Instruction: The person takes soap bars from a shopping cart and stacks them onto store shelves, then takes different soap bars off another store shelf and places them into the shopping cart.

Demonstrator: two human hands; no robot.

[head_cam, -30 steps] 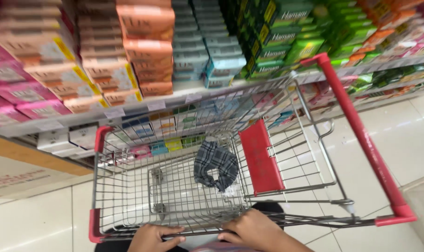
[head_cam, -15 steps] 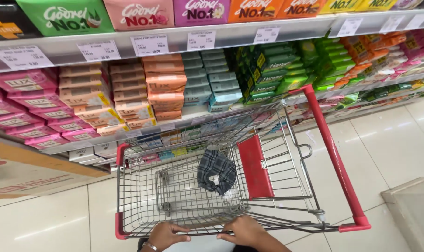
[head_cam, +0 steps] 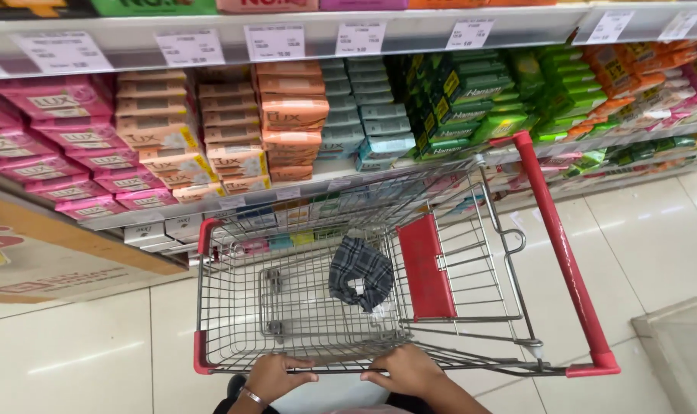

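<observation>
The wire shopping cart [head_cam: 348,307] stands on the tiled floor [head_cam: 80,353] beside soap shelves [head_cam: 287,130]; rigid, probably rolling easily, best gripped along its near rim. Left hand [head_cam: 276,378] and right hand [head_cam: 404,369] curl over that rim, slightly apart. A soft checked cloth [head_cam: 360,272] lies inside.

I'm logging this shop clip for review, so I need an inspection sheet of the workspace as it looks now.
Surface: pale tiled floor, glossy, with light reflections.
Job's things: wire shopping cart with red corner trim and red handle bar; its red child-seat flap is folded up.
Clutter: one dark checked cloth lying in the cart basket.
Grips: left hand, a bracelet on the wrist, and right hand both rest on the cart's near rim; whether the fingers close round it cannot be told.
Cables: nothing seen.
Surroundings: shelves with price labels, stacked with pink, peach, orange, teal and green boxed bars; a cardboard display panel low at the left.
</observation>
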